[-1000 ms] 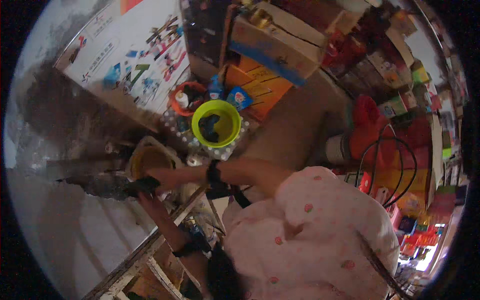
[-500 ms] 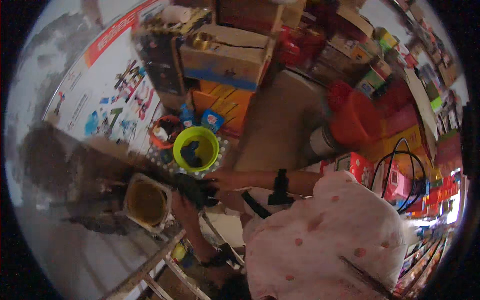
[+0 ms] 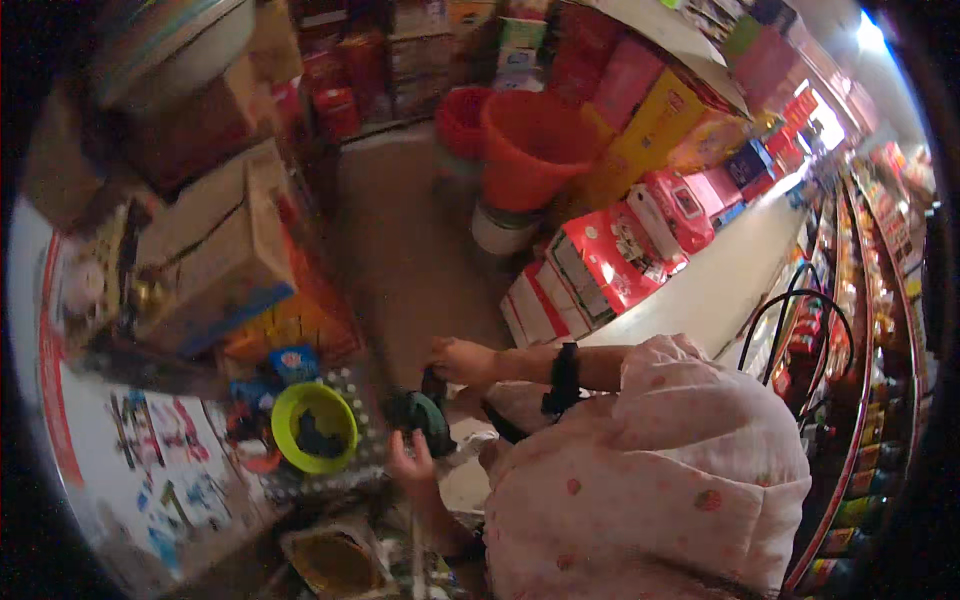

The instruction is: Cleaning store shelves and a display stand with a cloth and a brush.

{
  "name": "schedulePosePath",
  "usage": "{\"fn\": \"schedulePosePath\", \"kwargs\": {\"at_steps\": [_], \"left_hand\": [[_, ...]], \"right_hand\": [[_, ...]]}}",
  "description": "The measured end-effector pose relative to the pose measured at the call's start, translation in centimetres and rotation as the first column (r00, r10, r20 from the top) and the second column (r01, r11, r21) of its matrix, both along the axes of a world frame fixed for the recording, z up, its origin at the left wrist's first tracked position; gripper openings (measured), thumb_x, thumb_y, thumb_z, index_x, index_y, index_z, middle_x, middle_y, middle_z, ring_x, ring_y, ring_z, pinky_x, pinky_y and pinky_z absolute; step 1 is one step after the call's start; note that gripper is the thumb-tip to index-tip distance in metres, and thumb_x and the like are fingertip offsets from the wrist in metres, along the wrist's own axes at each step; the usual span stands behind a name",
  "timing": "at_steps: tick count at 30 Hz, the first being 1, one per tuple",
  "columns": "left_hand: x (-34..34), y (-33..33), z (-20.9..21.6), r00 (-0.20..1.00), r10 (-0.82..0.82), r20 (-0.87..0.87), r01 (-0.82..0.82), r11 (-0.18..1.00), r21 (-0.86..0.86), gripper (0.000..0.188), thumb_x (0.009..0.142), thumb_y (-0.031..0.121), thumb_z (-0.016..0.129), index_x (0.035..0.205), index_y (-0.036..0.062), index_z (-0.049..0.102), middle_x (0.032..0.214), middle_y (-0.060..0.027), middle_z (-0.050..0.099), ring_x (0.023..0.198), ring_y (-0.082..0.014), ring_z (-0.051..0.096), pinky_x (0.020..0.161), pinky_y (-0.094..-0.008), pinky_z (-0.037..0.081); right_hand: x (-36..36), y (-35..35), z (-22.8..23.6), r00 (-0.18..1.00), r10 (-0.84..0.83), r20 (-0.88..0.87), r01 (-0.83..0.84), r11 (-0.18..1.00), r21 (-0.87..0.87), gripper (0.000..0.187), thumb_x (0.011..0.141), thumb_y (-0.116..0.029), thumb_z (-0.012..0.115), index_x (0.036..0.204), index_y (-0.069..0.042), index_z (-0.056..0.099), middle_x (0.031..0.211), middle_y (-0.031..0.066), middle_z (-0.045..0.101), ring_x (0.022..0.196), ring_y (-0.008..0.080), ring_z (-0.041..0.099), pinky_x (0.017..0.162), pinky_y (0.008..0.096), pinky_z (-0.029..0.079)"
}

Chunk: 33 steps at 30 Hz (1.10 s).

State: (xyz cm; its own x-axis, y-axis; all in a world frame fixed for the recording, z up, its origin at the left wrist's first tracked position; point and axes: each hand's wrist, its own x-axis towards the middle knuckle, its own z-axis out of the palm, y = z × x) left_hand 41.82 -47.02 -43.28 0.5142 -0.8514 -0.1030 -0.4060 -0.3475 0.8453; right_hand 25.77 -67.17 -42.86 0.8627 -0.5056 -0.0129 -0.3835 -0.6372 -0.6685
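A dark green, soft-looking bundle (image 3: 424, 416) hangs in front of me; its exact kind is unclear. My right hand (image 3: 464, 361) is closed on a narrow dark end at its top. Just below and to the left, my left hand (image 3: 412, 462) is against or very near the bundle's lower side, fingers stretched and apart. A lime-green bowl (image 3: 284, 424) stands left of both hands. Inside it lies a dark, crumpled lump (image 3: 322, 436), perhaps cloth.
A square tub with brown contents (image 3: 340, 562) stands low at the left. Cardboard boxes (image 3: 200, 250) are piled beyond the bowl. Red buckets (image 3: 530, 150) stand ahead, near red-and-white cartons (image 3: 610, 265). Shelves of packets (image 3: 868, 400) line the right side.
The view has swung to the right, so the bowl and tub sit farther left and lower. My right hand now grips the bundle's top, and my left hand's fingers have spread.
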Motion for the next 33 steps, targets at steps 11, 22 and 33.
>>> {"fn": "schedulePosePath", "kwargs": {"at_steps": [11, 22, 33], "left_hand": [[-8.8, -27.4, 5.2, 0.819, -0.470, -0.329, 0.450, 0.882, -0.139, 0.028, 0.090, 0.021, 0.058, 0.109, 0.0013, 0.049, 0.100, -0.0089, 0.053, 0.094, -0.0193, 0.049, 0.085, -0.0319, 0.041], [-15.1, -47.1, 8.8, 0.603, -0.797, 0.029, 0.741, 0.547, -0.390, 0.021, 0.086, 0.022, 0.062, 0.090, 0.0025, 0.055, 0.076, -0.0153, 0.060, 0.073, -0.0300, 0.061, 0.067, -0.0374, 0.046], [-9.6, -56.2, 12.9, 0.382, -0.897, 0.223, 0.891, 0.294, -0.347, 0.020, 0.083, 0.023, 0.063, 0.085, 0.0027, 0.059, 0.076, -0.0180, 0.062, 0.072, -0.0364, 0.061, 0.063, -0.0397, 0.047]], "right_hand": [[-14.4, -12.4, 5.9, 0.922, -0.388, -0.017, 0.379, 0.890, 0.252, 0.041, 0.083, -0.012, 0.054, 0.124, -0.005, 0.053, 0.112, 0.0213, 0.059, 0.105, 0.0386, 0.056, 0.088, 0.0435, 0.046], [-26.2, 4.6, 9.2, -0.304, -0.947, 0.101, 0.920, -0.265, 0.288, 0.030, 0.084, 0.004, 0.056, 0.115, 0.003, 0.052, 0.099, 0.0054, 0.062, 0.092, 0.0162, 0.059, 0.086, 0.0301, 0.046], [-19.6, -16.5, 14.5, -0.306, -0.825, 0.476, 0.944, -0.200, 0.262, 0.023, 0.082, -0.007, 0.061, 0.105, -0.001, 0.059, 0.098, 0.0098, 0.062, 0.093, 0.0213, 0.059, 0.083, 0.0328, 0.047]]}}
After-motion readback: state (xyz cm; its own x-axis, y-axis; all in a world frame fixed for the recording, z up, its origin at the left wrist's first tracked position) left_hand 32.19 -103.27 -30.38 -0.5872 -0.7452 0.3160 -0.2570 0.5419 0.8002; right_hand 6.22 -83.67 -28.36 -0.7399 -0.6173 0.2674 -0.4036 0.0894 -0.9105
